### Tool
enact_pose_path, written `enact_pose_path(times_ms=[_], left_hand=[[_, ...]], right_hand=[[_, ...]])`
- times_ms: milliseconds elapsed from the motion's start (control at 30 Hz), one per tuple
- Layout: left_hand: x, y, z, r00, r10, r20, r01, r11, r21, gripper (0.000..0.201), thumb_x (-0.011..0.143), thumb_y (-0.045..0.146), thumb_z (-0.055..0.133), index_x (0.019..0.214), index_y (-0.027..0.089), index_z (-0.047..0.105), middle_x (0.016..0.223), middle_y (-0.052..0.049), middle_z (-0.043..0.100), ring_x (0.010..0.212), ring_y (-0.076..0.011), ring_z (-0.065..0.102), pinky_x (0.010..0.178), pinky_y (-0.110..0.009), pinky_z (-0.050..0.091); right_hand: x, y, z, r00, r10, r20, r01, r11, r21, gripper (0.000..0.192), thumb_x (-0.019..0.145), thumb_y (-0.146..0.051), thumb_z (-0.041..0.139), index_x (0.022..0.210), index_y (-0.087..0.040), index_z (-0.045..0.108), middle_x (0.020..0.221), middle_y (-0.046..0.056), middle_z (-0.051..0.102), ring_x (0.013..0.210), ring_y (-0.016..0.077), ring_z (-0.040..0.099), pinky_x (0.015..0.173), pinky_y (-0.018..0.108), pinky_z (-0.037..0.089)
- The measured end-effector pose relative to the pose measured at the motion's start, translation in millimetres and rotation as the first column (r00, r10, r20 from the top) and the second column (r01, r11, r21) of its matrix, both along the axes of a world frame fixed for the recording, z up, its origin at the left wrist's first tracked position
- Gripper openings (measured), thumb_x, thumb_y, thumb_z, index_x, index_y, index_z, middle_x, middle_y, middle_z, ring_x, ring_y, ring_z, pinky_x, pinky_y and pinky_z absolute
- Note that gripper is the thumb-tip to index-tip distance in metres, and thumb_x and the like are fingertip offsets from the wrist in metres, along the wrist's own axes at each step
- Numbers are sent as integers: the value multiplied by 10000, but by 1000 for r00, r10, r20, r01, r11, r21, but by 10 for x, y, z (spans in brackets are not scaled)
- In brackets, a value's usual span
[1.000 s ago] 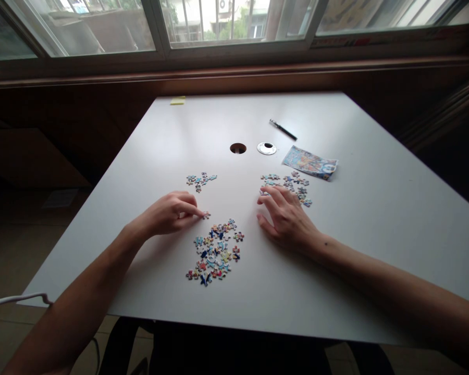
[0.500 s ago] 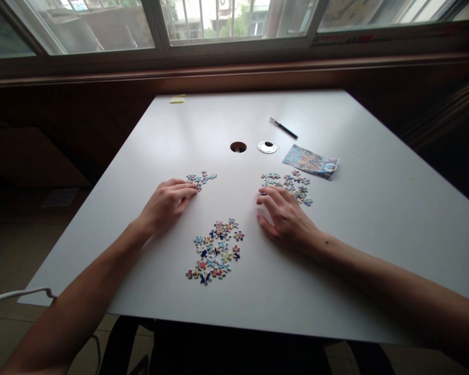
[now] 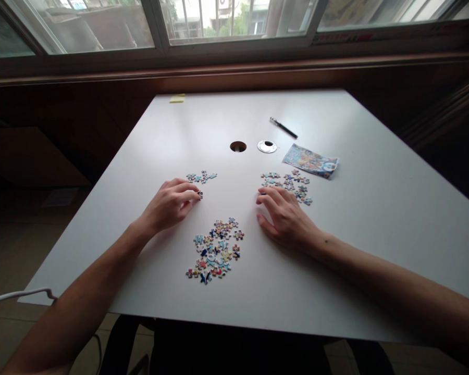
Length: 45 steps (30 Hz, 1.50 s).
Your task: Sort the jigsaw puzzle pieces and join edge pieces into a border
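1. Starting at the far left, a white cable (image 3: 19, 295) comes in by the near left corner of the table (image 3: 266, 297), and a yellow note (image 3: 177, 98) sits up by the far left corner.

2. Here's the left hand (image 3: 168, 203), reaching in from the left edge, fingers close together and narrow, one small piece (image 3: 200, 194) right at the fingertips. It's touching; pinched or merely pressed down, I cannot tell.

3. Just beyond that piece, toward the far edge, lies a small group (image 3: 201, 177) of puzzle pieces. The step in hand looks like placing this one piece beside it; the next move, I'd judge, calls for a light fingertip nudge, then a clean release.

4. Nearer the near edge, the main heap (image 3: 225, 257) spreads out loosely, apart from both hands, mixed colours, pieces overlapping in places.

5. Mid-table, toward the far edge: a round hole (image 3: 238, 147), with a metal ring (image 3: 266, 146) just to its right.

6. Now the right hand (image 3: 287, 221), palm down, thumb well away from loosely curled fingers. Its fingertips cover the near side of another group (image 3: 288, 183); whether any piece sits beneath them, I cannot tell.

7. Beyond that, toward the far right corner, a dark pen (image 3: 283, 127) and a printed picture (image 3: 312, 161).
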<state>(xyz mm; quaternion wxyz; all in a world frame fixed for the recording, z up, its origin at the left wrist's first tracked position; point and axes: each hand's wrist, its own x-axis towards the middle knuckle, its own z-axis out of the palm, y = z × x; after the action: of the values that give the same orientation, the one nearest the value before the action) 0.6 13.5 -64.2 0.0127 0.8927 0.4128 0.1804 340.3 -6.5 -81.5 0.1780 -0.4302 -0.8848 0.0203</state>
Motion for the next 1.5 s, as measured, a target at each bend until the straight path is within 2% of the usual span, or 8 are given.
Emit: enact_pose_path(times_ms=[367, 733, 800, 900, 1000, 1067, 1267, 1500], left_hand=[[93, -81, 101, 960, -253, 121, 268, 954, -133, 177, 884, 168, 603, 825, 267, 737, 972, 18, 758, 982, -187, 641, 958, -380, 436], [70, -80, 69, 931, -300, 210, 349, 901, -257, 287, 829, 74, 547, 864, 276, 747, 922, 12, 737, 857, -157, 655, 926, -361, 472], [45, -60, 52, 939, -218, 267, 286, 926, -248, 263, 822, 71, 529, 842, 238, 730, 918, -13, 724, 847, -161, 651, 825, -322, 503], [-39, 9, 14, 955, 44, 294, 8, 985, -174, 199, 817, 84, 511, 811, 187, 681, 906, -44, 683, 809, -164, 623, 712, -290, 497], [-156, 105, -40, 930, 274, 244, -248, 960, -132, 199, 806, 100, 515, 928, 171, 655, 899, -42, 639, 746, -155, 584, 701, -297, 496], [-218, 161, -79, 915, 347, 207, -328, 937, -124, 289, 808, 115, 521, 1065, 167, 644, 909, -41, 623, 745, -158, 575, 736, -313, 508], [-211, 192, -160, 933, 331, 140, -324, 944, -66, 399, 873, 199, 537, 1253, 252, 651, 975, -45, 595, 914, -196, 586, 893, -352, 506], [-178, 144, -91, 916, 331, 228, -300, 940, -161, 157, 903, 305, 600, 932, 203, 716, 964, -43, 652, 815, -159, 608, 748, -296, 529]], right_hand=[[12, 10, -17, 1000, 12, -11, -12, 1000, 0, 203, 916, -273, 522, 1105, -199, 527, 1327, 151, 538, 1283, 328, 436, 1051, 498, 374], [15, 8, -17, 1000, 13, -6, -13, 1000, -6, 199, 919, -275, 521, 1103, -199, 524, 1325, 147, 535, 1276, 329, 441, 1049, 499, 377], [14, 6, -18, 1000, 13, -7, -13, 1000, -7, 201, 918, -275, 524, 1103, -199, 523, 1328, 148, 532, 1283, 329, 435, 1056, 500, 372], [13, 5, -19, 1000, 17, -11, -17, 1000, 0, 203, 917, -274, 526, 1106, -202, 520, 1321, 145, 531, 1286, 330, 430, 1061, 504, 368], [14, 3, -20, 1000, 26, -14, -26, 1000, 5, 200, 919, -272, 525, 1106, -202, 522, 1277, 145, 543, 1260, 323, 447, 1048, 499, 382], [18, 5, -26, 999, 29, -18, -29, 1000, 11, 192, 921, -270, 524, 1100, -200, 525, 1239, 146, 551, 1229, 317, 466, 1032, 497, 394], [38, 22, -62, 999, 39, -29, -38, 999, 27, 195, 930, -270, 519, 1111, -197, 525, 1198, 147, 559, 1196, 315, 481, 1006, 506, 409], [50, 23, -74, 998, 47, -42, -46, 999, 28, 199, 927, -262, 521, 1113, -193, 522, 1199, 148, 553, 1190, 313, 483, 998, 508, 416]])
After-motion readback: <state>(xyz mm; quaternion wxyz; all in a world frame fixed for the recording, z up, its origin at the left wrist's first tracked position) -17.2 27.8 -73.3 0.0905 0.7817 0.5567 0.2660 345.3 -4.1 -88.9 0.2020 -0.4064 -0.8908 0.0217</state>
